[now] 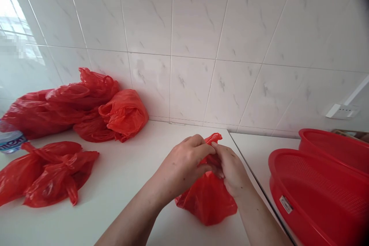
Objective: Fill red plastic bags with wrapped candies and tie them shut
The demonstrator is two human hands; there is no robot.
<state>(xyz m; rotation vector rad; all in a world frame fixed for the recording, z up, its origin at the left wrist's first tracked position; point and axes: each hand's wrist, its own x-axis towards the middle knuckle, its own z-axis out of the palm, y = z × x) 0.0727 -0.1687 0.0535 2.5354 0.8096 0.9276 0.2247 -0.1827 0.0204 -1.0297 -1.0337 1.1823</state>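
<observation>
Head view. Pinches gathered neck of red bag (209, 205) with left hand (188, 159) and right hand (232, 165) close together, both clamped on it; has bag on white table (127, 188), left of red baskets (278, 178).

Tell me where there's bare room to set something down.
Main patch: white tabletop between the knotted bags and the held bag, reaching back to the tiled wall. Smaller: beyond the seam, left of the red baskets. Crowded: far left, with the bag pile and bottle; right, with the baskets.
</observation>
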